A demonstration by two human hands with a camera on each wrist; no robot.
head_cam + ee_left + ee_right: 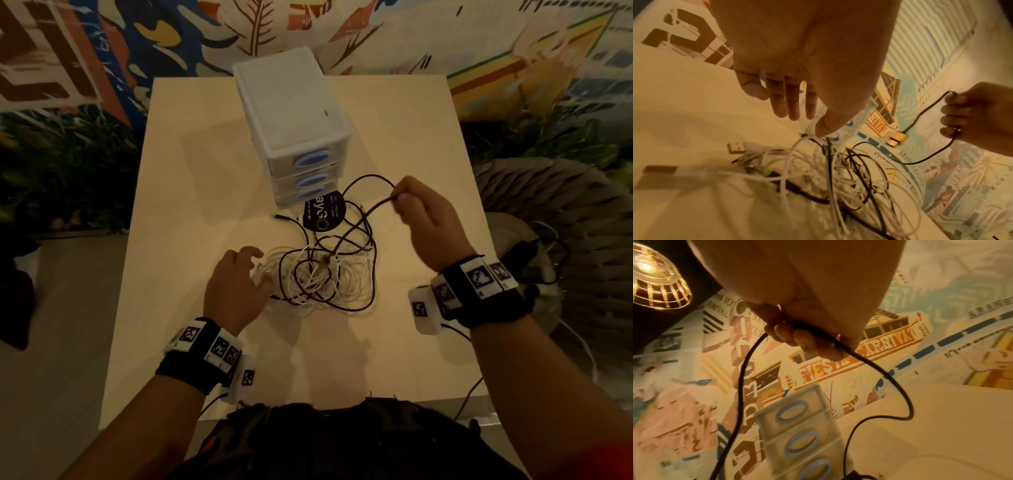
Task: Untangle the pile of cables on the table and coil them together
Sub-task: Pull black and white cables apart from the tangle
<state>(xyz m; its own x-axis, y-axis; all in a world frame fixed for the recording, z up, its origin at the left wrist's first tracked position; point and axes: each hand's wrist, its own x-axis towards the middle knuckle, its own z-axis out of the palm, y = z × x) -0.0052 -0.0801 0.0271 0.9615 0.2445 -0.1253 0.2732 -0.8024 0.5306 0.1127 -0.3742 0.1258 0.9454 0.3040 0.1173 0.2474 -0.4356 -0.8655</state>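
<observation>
Painted murals cover the wall [102, 51] behind my pale table [205, 171]. At its far middle stands a white three-drawer unit [291, 113], with a dark round sticker [320, 216] at its base. Nearer me, at the table's centre, lies the pile of cables [325, 277], white and black strands looped through each other. My right hand [431, 219] is raised above it, fingers curled around a black cable [368, 212] whose gold plug [897, 138] dangles. My left hand [236, 287] hovers at the pile's left edge, fingers loose, grasping nothing.
</observation>
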